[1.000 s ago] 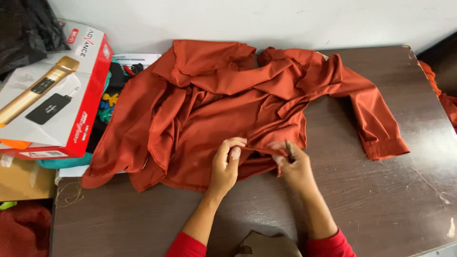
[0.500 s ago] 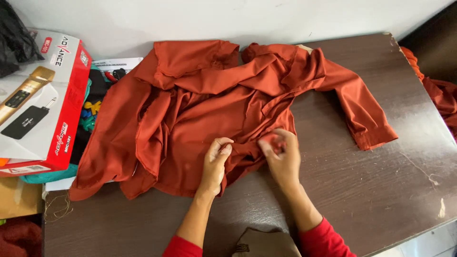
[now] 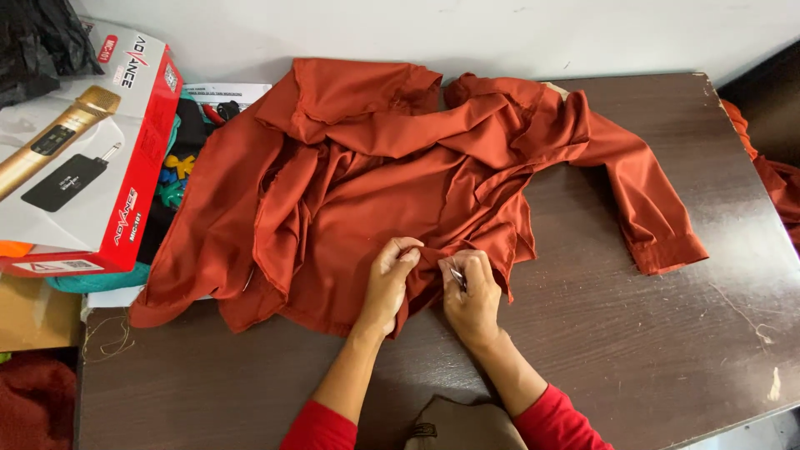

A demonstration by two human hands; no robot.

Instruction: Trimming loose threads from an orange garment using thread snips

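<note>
A rust-orange shirt [image 3: 375, 175] lies crumpled across a dark brown wooden table [image 3: 667, 350], one sleeve stretched out to the right. My left hand [image 3: 389, 279] pinches a fold of the shirt's lower edge. Right beside it, my right hand [image 3: 472, 296] grips the same fold and holds a small metal tool [image 3: 457, 277] between its fingers against the cloth. Both wrists wear red sleeves. What kind of tool it is cannot be made out.
A red and white carton [image 3: 79, 158] picturing a gold microphone rests at the left, over teal and colourful items. More orange cloth [image 3: 771, 175] hangs off the table's right edge. A brown cloth item [image 3: 462, 425] sits at the near edge between my arms.
My hands have closed in on each other at the shirt's lower edge. The view has shifted slightly, so the shirt sits more to the left.
</note>
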